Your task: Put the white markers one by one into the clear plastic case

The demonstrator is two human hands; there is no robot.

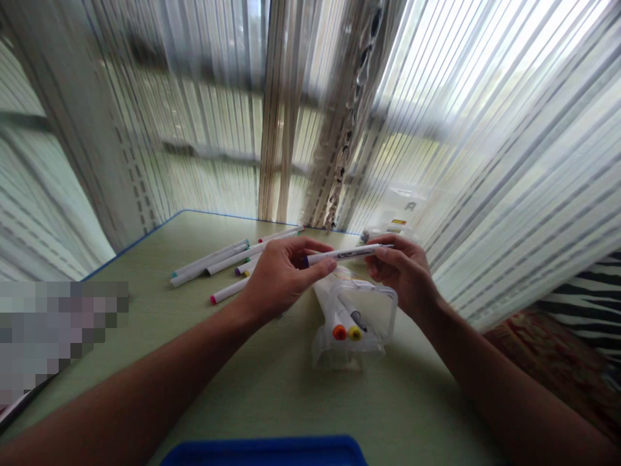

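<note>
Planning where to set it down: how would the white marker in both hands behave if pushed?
The held marker may roll, as it looks rounded. It is probably light, being slim, and likely stiff, since it runs straight between the left hand and right hand.

Sheer striped curtains hang behind the pale green, blue-edged tabletop, brightest at upper right. A blue object, cut off by the view, shows at bottom centre. On the right, black-and-white striped fabric adjoins reddish patterned fabric. Pixelation obscures an object at far left.
</note>
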